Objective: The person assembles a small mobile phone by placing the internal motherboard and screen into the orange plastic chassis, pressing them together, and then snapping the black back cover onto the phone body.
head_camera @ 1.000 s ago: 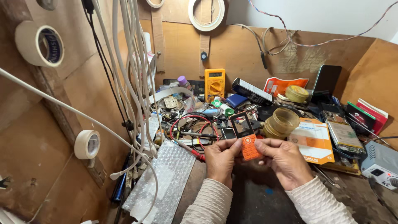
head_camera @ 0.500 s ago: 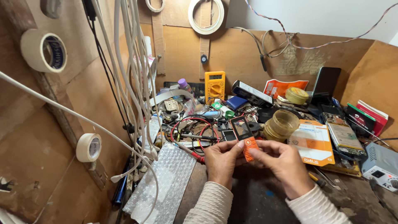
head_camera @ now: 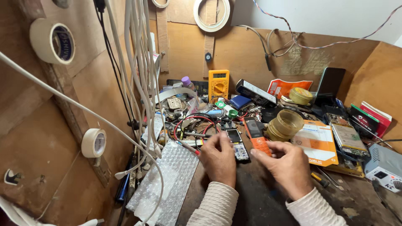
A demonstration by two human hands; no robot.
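An orange keypad phone (head_camera: 256, 134) lies face up, tilted, on the dark bench among clutter. My right hand (head_camera: 285, 165) pinches its near end between thumb and fingers. A black keypad phone (head_camera: 238, 144) lies just left of it. My left hand (head_camera: 219, 157) rests beside that black phone with its fingertips by the phone's left edge, holding nothing. Both wrists wear cream knitted sleeves.
Behind the phones stand a yellow multimeter (head_camera: 218, 83), red and black leads (head_camera: 188, 121) and small parts. White cables (head_camera: 136, 67) hang at the left above bubble wrap (head_camera: 167, 180). Tape rolls (head_camera: 52, 40) hang on the wooden wall. Yellowish reels (head_camera: 287, 123), an orange card (head_camera: 316, 142) and a white device (head_camera: 383, 167) sit to the right.
Both hands held the orange phone up between them; now it is lowered and turned face up, my right hand alone grips it, and my left hand has moved to the black phone.
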